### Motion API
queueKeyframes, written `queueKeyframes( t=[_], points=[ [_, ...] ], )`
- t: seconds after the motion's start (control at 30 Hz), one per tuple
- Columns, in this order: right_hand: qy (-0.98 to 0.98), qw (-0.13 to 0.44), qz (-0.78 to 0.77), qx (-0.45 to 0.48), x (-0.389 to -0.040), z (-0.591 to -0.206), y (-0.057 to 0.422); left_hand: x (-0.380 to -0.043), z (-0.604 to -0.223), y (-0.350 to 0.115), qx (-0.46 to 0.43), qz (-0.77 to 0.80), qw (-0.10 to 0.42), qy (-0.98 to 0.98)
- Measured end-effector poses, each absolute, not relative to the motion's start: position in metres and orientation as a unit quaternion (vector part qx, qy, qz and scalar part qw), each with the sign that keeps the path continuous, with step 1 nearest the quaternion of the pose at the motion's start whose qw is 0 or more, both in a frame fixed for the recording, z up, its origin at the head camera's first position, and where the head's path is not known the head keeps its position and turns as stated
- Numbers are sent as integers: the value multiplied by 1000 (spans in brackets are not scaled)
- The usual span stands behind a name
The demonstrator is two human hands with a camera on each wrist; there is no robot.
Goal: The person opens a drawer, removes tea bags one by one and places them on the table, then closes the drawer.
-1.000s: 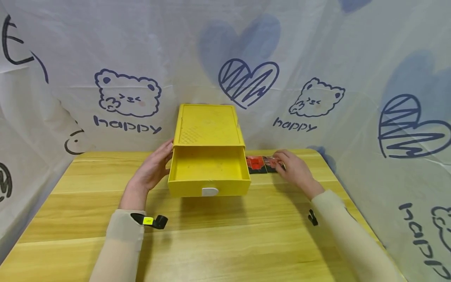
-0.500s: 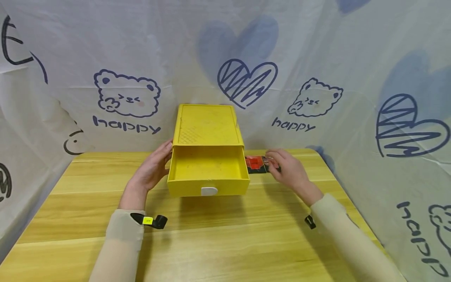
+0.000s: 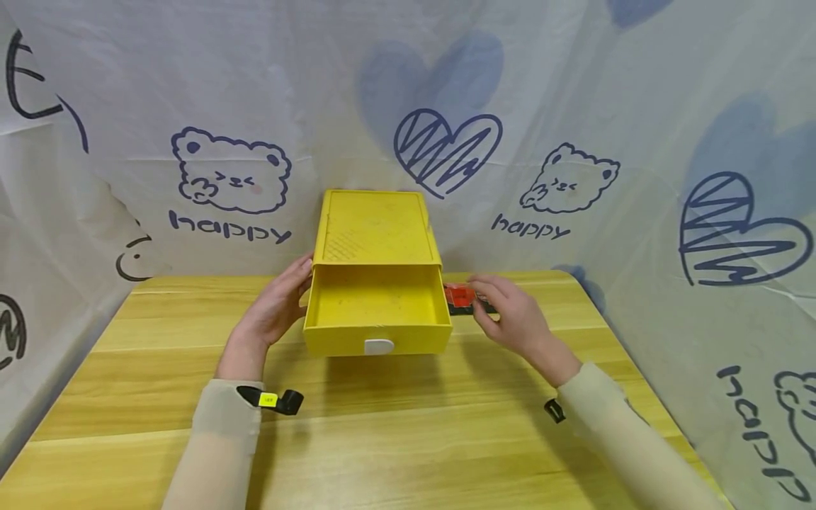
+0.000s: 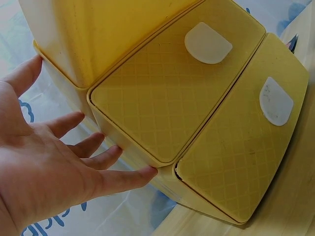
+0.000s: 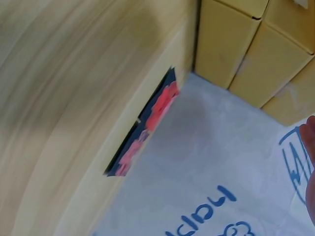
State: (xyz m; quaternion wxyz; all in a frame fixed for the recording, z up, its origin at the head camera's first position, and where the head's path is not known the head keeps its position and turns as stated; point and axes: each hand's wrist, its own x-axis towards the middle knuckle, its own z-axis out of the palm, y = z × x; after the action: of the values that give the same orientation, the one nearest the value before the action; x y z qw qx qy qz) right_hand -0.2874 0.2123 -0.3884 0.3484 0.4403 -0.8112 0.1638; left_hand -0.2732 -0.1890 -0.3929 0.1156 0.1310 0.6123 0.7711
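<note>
A yellow drawer unit [image 3: 376,227] stands at the back of the table, its top drawer [image 3: 376,341] pulled out and bare inside. My left hand [image 3: 274,304] has its fingers spread, fingertips against the unit's left side; in the left wrist view two lower drawers [image 4: 157,93] with white handles are closed. My right hand [image 3: 516,315] hovers beside the unit's right side, over two dark cards with red and pink pictures [image 3: 460,296]. In the right wrist view the cards [image 5: 160,105] lie flat on the table, apart from the fingers [image 5: 310,140], which show only at the edge.
The wooden table [image 3: 395,439] runs back to a white cloth wall [image 3: 548,85] printed with hearts and bears. The unit's back is close to that cloth. More cloth hangs on the left and right sides.
My right hand has moved left along the cards toward the drawer unit, covering more of them in the head view. The left hand and the drawer stay where they were.
</note>
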Motion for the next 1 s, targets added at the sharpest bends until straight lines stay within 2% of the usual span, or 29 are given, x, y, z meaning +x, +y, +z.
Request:
queueKeyframes(
  t=[0.67, 1.0],
  points=[
    [-716, 408, 213, 524, -257, -370, 188, -272, -392, -188, 129, 767, 113, 618],
    [-682, 432, 190, 559, -237, -355, 173, -272, -392, -188, 126, 766, 111, 620]
  ],
)
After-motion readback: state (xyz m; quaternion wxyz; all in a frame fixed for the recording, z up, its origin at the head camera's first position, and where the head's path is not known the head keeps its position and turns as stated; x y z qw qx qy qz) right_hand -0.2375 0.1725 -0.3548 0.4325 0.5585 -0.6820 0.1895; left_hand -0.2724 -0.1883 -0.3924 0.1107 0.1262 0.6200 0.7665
